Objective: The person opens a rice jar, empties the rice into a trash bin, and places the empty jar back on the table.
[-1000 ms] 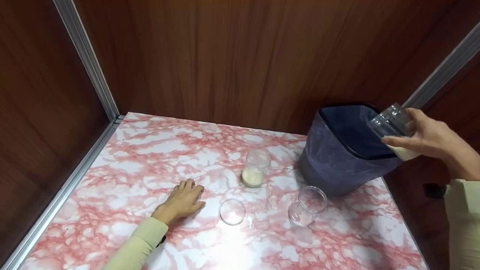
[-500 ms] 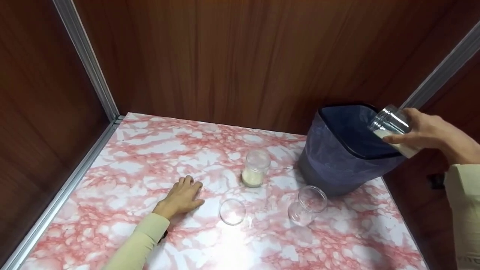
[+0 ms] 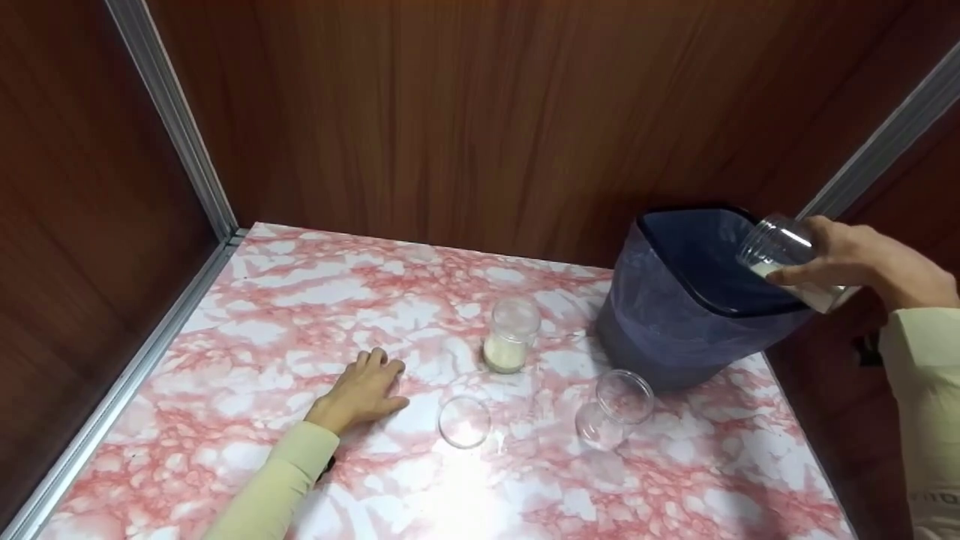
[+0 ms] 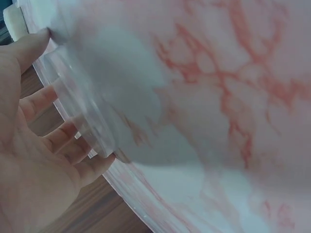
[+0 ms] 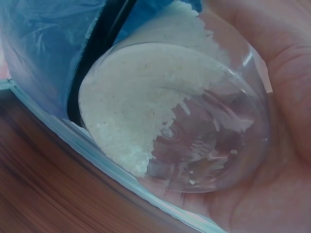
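My right hand (image 3: 862, 259) grips a clear plastic jar (image 3: 780, 244), tilted with its mouth over the lined bin (image 3: 660, 337). White grains of rice (image 5: 126, 102) lie along the jar's lower side in the right wrist view, and a few stick to its base. My left hand (image 3: 364, 394) rests on the table, fingers spread and holding nothing. Just right of it lies a round clear lid (image 3: 465, 422); in the left wrist view a clear plastic piece (image 4: 92, 111) shows beyond the fingers (image 4: 60, 136).
A second clear jar (image 3: 510, 337) with pale grains at its bottom stands mid-table. Nearer the bin is another clear jar (image 3: 613, 412) with no visible contents. Wood-look panels (image 3: 420, 127) enclose the back and sides of the marbled table (image 3: 300, 300).
The jar in my right hand has tipped further mouth-down, and the rice has slid towards its mouth. My left hand has barely shifted; the table items stay put.
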`<state>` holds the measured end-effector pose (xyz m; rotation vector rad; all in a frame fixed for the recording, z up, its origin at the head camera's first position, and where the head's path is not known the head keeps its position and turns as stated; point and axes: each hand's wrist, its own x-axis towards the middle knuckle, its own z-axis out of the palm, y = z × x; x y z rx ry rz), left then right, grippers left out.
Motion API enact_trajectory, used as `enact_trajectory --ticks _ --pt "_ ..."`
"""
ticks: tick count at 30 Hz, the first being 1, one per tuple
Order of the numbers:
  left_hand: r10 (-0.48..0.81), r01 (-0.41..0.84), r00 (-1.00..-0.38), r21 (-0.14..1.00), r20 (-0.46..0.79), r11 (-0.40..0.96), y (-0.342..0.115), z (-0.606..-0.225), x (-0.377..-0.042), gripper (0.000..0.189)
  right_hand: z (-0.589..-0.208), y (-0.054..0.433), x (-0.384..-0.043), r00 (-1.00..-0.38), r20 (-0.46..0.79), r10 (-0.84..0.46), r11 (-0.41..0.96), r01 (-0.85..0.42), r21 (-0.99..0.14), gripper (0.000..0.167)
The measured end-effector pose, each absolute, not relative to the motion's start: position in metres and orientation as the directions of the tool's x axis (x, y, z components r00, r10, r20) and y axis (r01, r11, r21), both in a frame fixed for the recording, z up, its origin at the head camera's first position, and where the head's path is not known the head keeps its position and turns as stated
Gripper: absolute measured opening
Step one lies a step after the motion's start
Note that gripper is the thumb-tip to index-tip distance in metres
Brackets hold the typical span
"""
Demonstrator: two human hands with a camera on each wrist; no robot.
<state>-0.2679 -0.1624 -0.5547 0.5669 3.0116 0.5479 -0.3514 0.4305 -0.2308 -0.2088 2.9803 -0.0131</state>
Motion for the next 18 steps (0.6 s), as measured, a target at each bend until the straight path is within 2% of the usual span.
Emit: enact_trajectory --ticks 10,16,18 --pt "0.36 0.356 -0.932 0.317 0.047 0.879 -0.1609 -0.5572 -0.2676 0.047 -0.2286 0.4269 -0.3558 -0.973 -0.192 -0.127 0.99 -0.135 0.032 0.102" --pt "0.36 0.357 -0.931 0.325 0.054 0.876 -0.1619 -0.5567 -0.2669 0.046 -0.2258 0.4246 -0.3582 -0.972 -0.199 -0.128 0.989 -0.139 0.041 0.098" --pt "0.36 0.358 -0.931 0.327 0.059 0.874 -0.1624 -0.5572 -0.2669 0.046 -0.2239 0.4227 -0.3585 -0.971 -0.213 -0.108 0.991 -0.121 0.049 0.102"
